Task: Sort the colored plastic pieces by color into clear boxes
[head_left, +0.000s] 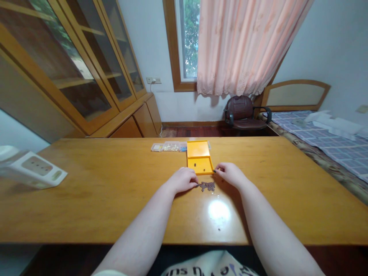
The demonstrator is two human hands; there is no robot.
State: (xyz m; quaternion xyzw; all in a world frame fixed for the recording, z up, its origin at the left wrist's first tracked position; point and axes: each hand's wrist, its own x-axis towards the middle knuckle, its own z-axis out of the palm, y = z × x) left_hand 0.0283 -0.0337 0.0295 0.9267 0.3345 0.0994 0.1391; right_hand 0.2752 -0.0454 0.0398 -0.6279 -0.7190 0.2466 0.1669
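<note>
An orange tray (199, 156) lies flat on the wooden table (115, 191), straight ahead of me. Just in front of it sits a small heap of tiny dark beads (207, 186). My left hand (183, 179) rests on the table left of the heap, fingers curled, their tips touching its edge. My right hand (230, 173) is at the tray's near right corner, fingers pinched together; what they hold is too small to make out. A clear compartment box (169, 147) with small light and blue pieces lies behind the tray's left side.
A white device (31, 168) lies at the table's far left edge. Behind the table stand a dark office chair (244, 111), a bed (330, 145) at right and a glass-fronted wooden cabinet (86, 76) at left. A bright light reflection shows on the tabletop near me.
</note>
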